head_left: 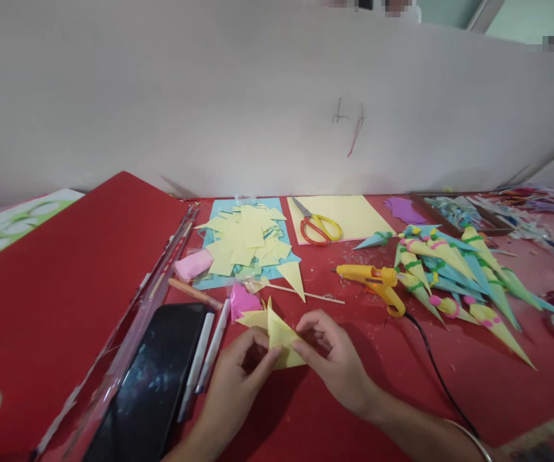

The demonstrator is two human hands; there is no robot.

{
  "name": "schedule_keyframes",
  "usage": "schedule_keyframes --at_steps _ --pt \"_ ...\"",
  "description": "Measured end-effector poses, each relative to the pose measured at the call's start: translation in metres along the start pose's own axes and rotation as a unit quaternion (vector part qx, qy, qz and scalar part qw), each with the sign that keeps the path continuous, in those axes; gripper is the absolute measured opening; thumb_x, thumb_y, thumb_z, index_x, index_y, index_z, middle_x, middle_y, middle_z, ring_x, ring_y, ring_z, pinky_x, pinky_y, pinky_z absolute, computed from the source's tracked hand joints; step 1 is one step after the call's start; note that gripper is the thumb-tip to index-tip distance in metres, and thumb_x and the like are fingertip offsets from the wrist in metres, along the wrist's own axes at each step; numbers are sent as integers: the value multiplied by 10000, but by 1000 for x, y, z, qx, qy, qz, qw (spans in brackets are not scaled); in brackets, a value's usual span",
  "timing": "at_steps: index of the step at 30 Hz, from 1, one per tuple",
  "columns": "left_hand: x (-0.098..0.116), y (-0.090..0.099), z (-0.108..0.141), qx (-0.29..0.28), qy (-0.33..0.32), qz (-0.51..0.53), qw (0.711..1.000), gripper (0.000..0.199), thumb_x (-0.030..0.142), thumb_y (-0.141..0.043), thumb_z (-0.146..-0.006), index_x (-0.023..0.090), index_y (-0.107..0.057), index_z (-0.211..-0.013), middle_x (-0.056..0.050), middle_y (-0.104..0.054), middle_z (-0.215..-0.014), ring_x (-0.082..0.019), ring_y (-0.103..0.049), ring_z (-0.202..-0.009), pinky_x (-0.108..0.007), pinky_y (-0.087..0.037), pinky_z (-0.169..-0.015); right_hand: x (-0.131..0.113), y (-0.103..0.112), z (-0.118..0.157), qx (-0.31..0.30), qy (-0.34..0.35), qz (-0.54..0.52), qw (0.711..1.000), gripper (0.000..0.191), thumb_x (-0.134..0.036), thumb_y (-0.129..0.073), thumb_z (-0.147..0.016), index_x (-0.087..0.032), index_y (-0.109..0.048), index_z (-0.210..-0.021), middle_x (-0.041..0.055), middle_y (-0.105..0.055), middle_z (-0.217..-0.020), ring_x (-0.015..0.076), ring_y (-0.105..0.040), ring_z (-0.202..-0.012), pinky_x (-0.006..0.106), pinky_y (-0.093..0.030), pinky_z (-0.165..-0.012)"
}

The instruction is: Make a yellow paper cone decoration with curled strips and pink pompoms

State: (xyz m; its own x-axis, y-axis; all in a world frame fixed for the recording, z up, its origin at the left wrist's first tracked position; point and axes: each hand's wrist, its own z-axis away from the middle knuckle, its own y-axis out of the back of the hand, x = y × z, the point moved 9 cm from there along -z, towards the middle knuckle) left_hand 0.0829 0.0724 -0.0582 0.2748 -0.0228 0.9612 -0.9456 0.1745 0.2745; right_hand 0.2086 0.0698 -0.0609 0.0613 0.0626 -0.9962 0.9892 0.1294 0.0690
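Both hands hold one piece of yellow paper (281,337) above the red table, its surface folded over with a point standing up. My left hand (243,366) pinches the left and lower part between thumb and fingers. On the opposite side, my right hand (332,359) grips the right edge with thumb and curled fingers. Just behind the left fingers lies another yellow paper piece (252,317), partly hidden. A pink packet (244,301) sits close by. Farther back, many cut yellow paper pieces (245,237) are heaped on a light blue sheet (214,280).
A yellow glue gun (373,279) with a black cord lies right of my hands. Beyond it are several finished paper cones (450,263). Scissors (318,224) rest on a cream sheet (358,215). To the left lie a black phone (149,378) and white markers (214,346).
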Motion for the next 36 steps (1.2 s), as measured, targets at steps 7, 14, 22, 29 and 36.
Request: schedule_keyframes --at_steps 7,14,22,29,36 --pt "-2 -3 0 -17 3 25 1000 124 252 -534 -738 174 -531 -642 42 -573 -560 -94 -543 -504 -169 -430 -500 -7 9 -1 34 30 35 998 134 -185 -560 -739 -201 -527 -868 -4 -562 -808 126 -539 -732 223 -424 -656" --pt "8 7 -2 27 -31 -23 999 121 227 -543 -724 198 -630 -804 -6 -676 -791 -147 -624 -690 -204 -492 -619 -21 16 -1 62 104 69 990 99 -197 -601 -698 -196 -567 -792 25 -508 -877 169 -505 -873 282 -413 -777" --pt "22 -5 13 -28 -159 -141 977 188 186 -580 -697 232 -632 -873 -31 -668 -878 -177 -612 -777 -235 -476 -722 -2 1 -4 -15 12 -42 999 45 -218 -571 -730 -175 -577 -744 28 -557 -764 147 -531 -737 263 -442 -673" --pt "12 13 6 13 -84 50 995 241 219 -478 -762 233 -476 -1003 -17 -623 -870 -155 -589 -780 -209 -466 -652 2 -2 -4 -31 -14 -85 996 60 -227 -554 -738 -173 -538 -716 6 -535 -735 125 -512 -678 234 -420 -623" --pt "-4 -9 1 -61 36 93 993 134 242 -611 -656 167 -572 -760 -3 -609 -694 -148 -557 -647 -204 -423 -571 -3 -2 -4 -28 30 -9 999 32 -193 -574 -717 -170 -555 -729 13 -554 -755 134 -522 -719 239 -425 -660"
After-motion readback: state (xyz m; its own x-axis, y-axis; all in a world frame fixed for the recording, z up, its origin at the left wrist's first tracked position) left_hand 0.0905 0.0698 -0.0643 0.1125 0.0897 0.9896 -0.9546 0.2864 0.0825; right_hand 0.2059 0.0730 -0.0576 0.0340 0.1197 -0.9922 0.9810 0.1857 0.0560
